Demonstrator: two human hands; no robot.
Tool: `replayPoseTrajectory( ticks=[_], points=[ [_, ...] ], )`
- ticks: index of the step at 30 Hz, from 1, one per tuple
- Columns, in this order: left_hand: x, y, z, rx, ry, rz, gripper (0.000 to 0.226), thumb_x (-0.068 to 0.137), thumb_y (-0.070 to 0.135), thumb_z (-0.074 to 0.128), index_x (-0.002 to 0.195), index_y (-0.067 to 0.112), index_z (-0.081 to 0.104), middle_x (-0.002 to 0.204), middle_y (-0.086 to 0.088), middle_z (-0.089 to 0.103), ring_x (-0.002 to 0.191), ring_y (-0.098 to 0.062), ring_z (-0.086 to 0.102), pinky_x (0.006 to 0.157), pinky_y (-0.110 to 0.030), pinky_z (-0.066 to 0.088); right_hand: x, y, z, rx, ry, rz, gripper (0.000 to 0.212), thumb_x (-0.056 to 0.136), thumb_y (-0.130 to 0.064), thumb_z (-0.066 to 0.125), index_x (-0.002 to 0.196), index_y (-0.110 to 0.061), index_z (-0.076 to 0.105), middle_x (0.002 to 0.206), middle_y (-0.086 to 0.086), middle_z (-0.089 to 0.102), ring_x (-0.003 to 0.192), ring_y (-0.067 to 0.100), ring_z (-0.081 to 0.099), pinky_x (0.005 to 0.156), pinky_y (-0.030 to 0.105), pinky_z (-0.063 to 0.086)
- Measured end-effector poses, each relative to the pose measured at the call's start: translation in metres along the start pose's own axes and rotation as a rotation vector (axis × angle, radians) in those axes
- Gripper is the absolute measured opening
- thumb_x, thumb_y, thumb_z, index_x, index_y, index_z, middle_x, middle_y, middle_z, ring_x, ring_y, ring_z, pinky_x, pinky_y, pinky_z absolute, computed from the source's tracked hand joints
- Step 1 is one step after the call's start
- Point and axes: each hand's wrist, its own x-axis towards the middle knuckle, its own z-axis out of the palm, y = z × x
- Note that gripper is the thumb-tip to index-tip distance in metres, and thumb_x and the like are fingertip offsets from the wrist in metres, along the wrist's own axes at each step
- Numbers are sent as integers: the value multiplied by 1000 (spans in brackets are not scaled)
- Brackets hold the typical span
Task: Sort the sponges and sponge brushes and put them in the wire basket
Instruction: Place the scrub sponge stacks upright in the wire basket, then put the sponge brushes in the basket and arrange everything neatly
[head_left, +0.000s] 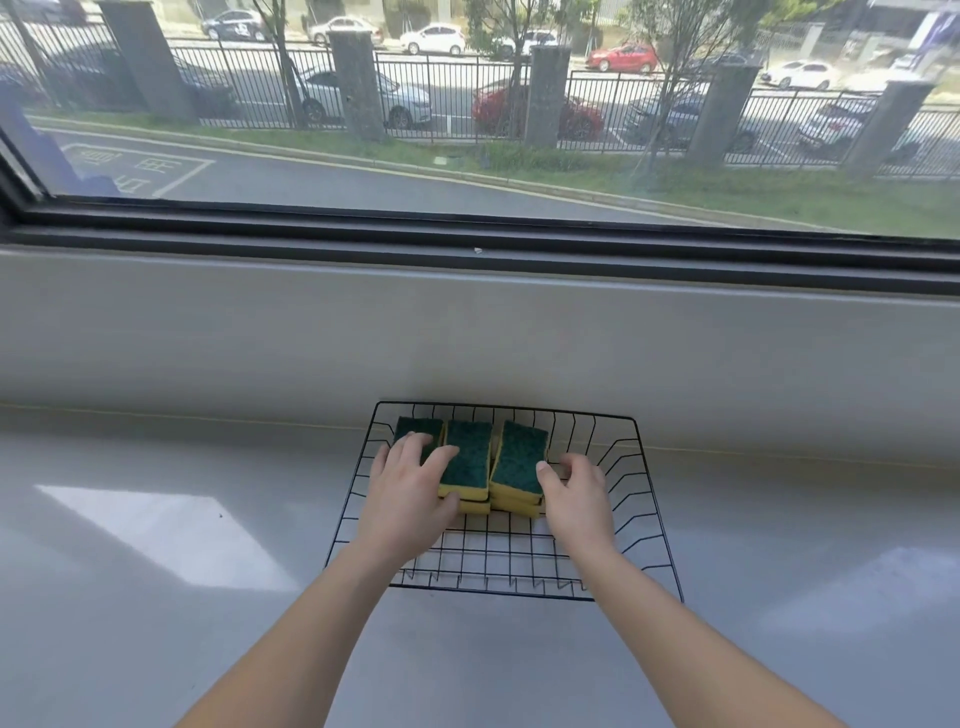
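Squaring up the sponges (519, 457) in the wire basket (498, 551), I reckon. Left hand (410, 493) lies flat on top, right hand (574, 493) hangs loose with its thumb alongside. Brushes next, though none in view.

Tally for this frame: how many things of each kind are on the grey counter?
Green-topped yellow sponges: 5 visible; the left hand may hide more
Sponge brushes: 0 in view
Black wire basket: 1
Total: 6
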Motion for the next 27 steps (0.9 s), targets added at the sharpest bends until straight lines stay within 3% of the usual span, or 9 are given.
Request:
replayPoseTrajectory(
  ticks=[8, 11, 21, 27],
  points=[
    [-41, 7, -28, 19, -5, -23, 52, 90, 34, 57, 140, 28, 47, 144, -5, 43, 138, -24, 32, 119, -45, 17, -39, -8, -30, -248, -84, -231, 47, 96, -41, 52, 137, -18, 51, 133, 6, 55, 121, 26, 51, 99, 38, 43],
    [-64, 9, -42, 39, -5, -26, 50, 90, 36, 54, 139, 29, 47, 142, -5, 44, 137, -24, 33, 117, -46, 22, -58, -11, -38, -325, -105, -296, 49, 95, -43, 52, 138, -20, 50, 132, 4, 55, 120, 25, 49, 98, 38, 43],
    [-157, 4, -76, 69, 46, -130, 50, 92, 44, 52, 140, 33, 44, 143, -1, 44, 131, -24, 38, 112, -37, 27, -128, -29, -48, -446, -159, -518, 52, 96, -48, 50, 141, -23, 44, 133, -1, 51, 124, 22, 44, 99, 39, 44],
    [-209, -13, -89, 85, 61, -227, 54, 93, 43, 52, 144, 31, 40, 148, -4, 41, 137, -23, 35, 117, -42, 22, -166, -46, -28, -495, -225, -649, 50, 95, -46, 48, 139, -22, 43, 130, 0, 50, 122, 23, 43, 96, 39, 45]
  ],
)
